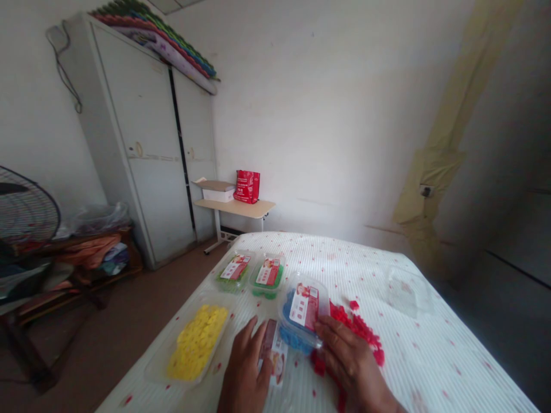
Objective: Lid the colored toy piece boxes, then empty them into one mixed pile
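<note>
1. The left hand [246, 367] lay with thumb and fingers apart at the edge of a labelled clear pack [275, 350]; whether it gripped the pack could not be told. The pack's label was dark red and white, with blurred print.
2. The right hand [350, 364] had its fingers close together against the near right side of the blue tub [299, 312]; its thumb was hidden, so a clamp could not be told.
3. The blue tub stood between the two hands, slightly beyond them. Its label was white and pinkish red, with a small picture and dark characters too blurred to read.
4. Beyond the left hand stood a green tub [267, 278] and a light-green tub [233, 272], both bearing similar labels, equally unreadable.
5. Left of the left hand sat the yellow tub [198, 344].
6. Red pieces [365, 332] lay just beyond and under the right hand.
7. Far beyond both hands, a red bag [247, 187] carried white writing, too small to read.
</note>
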{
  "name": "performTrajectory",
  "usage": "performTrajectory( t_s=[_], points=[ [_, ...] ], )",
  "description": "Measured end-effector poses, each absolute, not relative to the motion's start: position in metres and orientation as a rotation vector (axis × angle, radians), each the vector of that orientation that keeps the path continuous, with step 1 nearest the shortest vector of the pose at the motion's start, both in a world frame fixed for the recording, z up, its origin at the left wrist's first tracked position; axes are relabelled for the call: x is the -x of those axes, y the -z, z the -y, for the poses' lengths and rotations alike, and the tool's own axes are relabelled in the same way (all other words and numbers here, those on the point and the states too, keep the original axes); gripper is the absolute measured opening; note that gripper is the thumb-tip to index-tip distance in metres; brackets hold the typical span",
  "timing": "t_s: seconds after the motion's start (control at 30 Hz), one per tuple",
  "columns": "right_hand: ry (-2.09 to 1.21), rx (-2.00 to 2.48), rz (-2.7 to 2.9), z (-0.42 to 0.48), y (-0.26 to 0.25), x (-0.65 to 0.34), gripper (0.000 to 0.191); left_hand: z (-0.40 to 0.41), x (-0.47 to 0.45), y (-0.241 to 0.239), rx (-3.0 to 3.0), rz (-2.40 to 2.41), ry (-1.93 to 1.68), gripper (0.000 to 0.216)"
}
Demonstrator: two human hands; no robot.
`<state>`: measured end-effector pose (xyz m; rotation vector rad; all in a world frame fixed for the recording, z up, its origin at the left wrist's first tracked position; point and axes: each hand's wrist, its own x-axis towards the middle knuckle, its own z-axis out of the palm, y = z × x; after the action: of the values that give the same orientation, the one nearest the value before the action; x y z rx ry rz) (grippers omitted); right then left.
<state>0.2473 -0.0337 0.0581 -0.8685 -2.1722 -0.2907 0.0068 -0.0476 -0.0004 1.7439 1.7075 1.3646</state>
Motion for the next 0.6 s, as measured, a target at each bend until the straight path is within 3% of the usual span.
performTrajectory(
  t_s=[0.13, 0.27, 0.4, 0.6],
  points=[
    [0.218, 0.853, 2.085, 0.035, -0.055, -0.246, 0.031, 0.048, -0.022, -0.02, -1.204, -1.287, -1.409, 0.056],
    [0.094, 0.856, 2.015, 0.038, -0.054, -0.242, 0.031, 0.044, -0.041, -0.048, -0.579, -0.644, -1.176, 0.071],
    [0.096, 0.796, 2.031, 0.04, -0.053, -0.239, 0.033, 0.043, -0.057, -0.066, -0.379, -0.307, -1.011, 0.064],
    [0.255, 0.994, 2.089, 0.045, -0.061, -0.235, 0.028, 0.039, -0.072, -0.057, -0.223, -0.364, -1.159, 0.042]
  ],
)
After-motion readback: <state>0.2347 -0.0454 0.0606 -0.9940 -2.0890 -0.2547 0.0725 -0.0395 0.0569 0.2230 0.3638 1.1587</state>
